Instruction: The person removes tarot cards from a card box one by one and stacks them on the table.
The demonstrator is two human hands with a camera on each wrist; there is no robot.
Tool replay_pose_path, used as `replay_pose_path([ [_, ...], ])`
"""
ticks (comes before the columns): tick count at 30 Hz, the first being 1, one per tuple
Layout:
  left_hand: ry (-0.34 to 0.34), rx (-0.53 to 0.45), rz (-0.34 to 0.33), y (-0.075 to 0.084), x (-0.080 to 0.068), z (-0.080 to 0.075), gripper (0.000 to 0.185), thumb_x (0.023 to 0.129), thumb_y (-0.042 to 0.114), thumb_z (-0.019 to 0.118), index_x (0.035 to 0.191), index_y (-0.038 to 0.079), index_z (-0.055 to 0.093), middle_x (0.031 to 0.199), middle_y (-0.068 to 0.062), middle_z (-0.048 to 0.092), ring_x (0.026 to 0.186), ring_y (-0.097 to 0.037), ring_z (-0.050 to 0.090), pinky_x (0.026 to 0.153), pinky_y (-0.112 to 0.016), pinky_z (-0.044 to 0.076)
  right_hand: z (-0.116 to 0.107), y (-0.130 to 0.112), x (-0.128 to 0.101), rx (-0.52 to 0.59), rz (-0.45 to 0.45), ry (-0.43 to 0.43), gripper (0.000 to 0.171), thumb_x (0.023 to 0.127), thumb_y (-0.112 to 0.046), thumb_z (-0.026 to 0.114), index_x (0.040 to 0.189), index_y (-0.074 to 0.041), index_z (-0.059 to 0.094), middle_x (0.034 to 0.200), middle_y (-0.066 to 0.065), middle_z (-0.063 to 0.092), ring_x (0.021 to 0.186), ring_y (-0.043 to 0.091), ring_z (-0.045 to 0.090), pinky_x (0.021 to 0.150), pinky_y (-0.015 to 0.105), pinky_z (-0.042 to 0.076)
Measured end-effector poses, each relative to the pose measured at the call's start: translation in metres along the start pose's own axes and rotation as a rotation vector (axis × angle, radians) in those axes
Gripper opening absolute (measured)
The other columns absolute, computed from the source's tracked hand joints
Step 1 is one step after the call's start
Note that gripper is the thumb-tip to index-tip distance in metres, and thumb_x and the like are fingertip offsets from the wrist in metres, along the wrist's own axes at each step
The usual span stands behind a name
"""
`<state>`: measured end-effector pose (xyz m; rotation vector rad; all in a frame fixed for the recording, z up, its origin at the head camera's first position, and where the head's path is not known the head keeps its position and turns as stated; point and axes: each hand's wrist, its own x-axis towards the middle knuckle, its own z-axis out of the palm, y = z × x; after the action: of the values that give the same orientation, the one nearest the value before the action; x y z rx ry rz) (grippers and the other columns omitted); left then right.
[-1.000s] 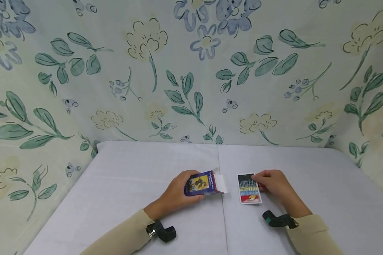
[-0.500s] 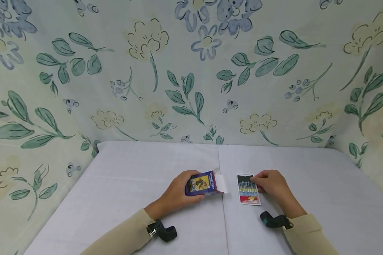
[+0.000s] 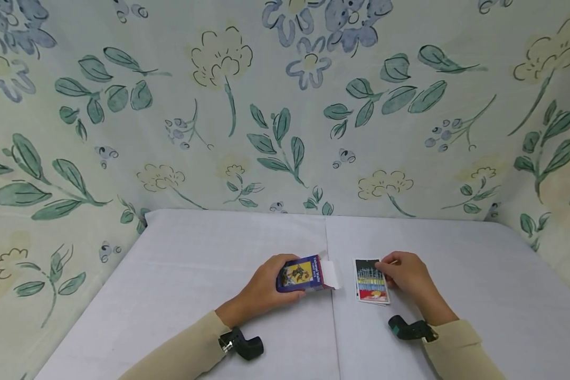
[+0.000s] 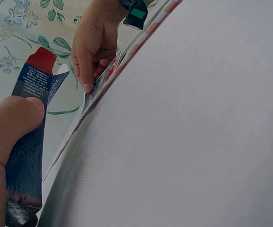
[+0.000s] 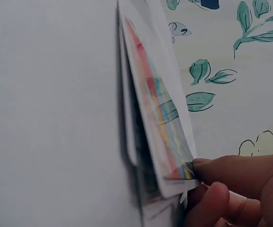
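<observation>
Table edge: pale grey cloth-covered table is walled by floral fabric backdrop at 9, 12 and 3 o'clock; open cloth lies toward 12. One blue cardboard card box with white flap open sits near centre, left hand curled round it, thumb on its face. At its 3 o'clock, just beside, one small stack of colourful picture cards; right hand pinches the top card's far corner, lifting that edge. Card count unclear.

We sit at a white-covered table enclosed by floral cloth backdrops: a makeshift recording booth, not a lived-in room.
</observation>
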<state>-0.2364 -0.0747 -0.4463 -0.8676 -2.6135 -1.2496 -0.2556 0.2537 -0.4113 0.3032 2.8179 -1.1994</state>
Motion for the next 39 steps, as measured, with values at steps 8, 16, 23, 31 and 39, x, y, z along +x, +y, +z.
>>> replay_pose_path([
  [8,0.002,0.008,0.001,0.0007,0.0015,0.0008,0.072,0.078,0.047,0.077,0.137,0.021,0.044,0.126,0.007,0.052,0.106,-0.007,0.050,0.091,-0.031,0.046,0.0028,-0.0013,-0.0011,-0.050,-0.011,0.028,0.024,0.090,-0.019,0.066,0.097,0.003,0.061,0.074,0.010,0.058,0.061,0.018,0.053,0.051,0.024,0.043],
  [16,0.002,0.007,-0.002,0.0008,0.0011,0.0013,0.072,0.079,0.050,0.075,0.137,0.022,0.044,0.126,0.008,0.052,0.107,-0.006,0.050,0.091,-0.032,0.046,0.0021,-0.0023,0.0001,-0.055,0.022,0.002,0.024,0.090,-0.020,0.066,0.095,0.003,0.060,0.068,0.008,0.057,0.057,0.016,0.053,0.054,0.024,0.044],
  [23,0.004,0.002,0.000,0.0021,0.0002,0.0004,0.073,0.079,0.051,0.074,0.137,0.019,0.045,0.127,0.006,0.052,0.108,-0.007,0.050,0.093,-0.033,0.046,0.0010,-0.0037,0.0017,-0.062,0.048,-0.007,0.024,0.090,-0.019,0.066,0.094,0.003,0.059,0.067,0.008,0.056,0.057,0.016,0.054,0.055,0.025,0.044],
  [31,0.003,0.004,-0.003,0.0020,-0.0001,0.0003,0.072,0.079,0.048,0.076,0.137,0.020,0.045,0.126,0.006,0.053,0.107,-0.007,0.050,0.093,-0.032,0.046,0.0011,-0.0022,0.0035,-0.060,0.040,-0.015,0.024,0.090,-0.020,0.066,0.094,0.003,0.058,0.068,0.009,0.056,0.057,0.016,0.055,0.055,0.024,0.044],
  [39,0.007,0.001,-0.003,0.0003,0.0000,0.0007,0.072,0.079,0.050,0.075,0.137,0.020,0.044,0.125,0.007,0.053,0.106,-0.007,0.050,0.091,-0.032,0.046,-0.0012,-0.0001,0.0055,-0.032,0.049,-0.022,0.032,0.090,-0.026,0.066,0.100,0.004,0.059,0.074,0.011,0.057,0.063,0.018,0.056,0.054,0.023,0.044],
])
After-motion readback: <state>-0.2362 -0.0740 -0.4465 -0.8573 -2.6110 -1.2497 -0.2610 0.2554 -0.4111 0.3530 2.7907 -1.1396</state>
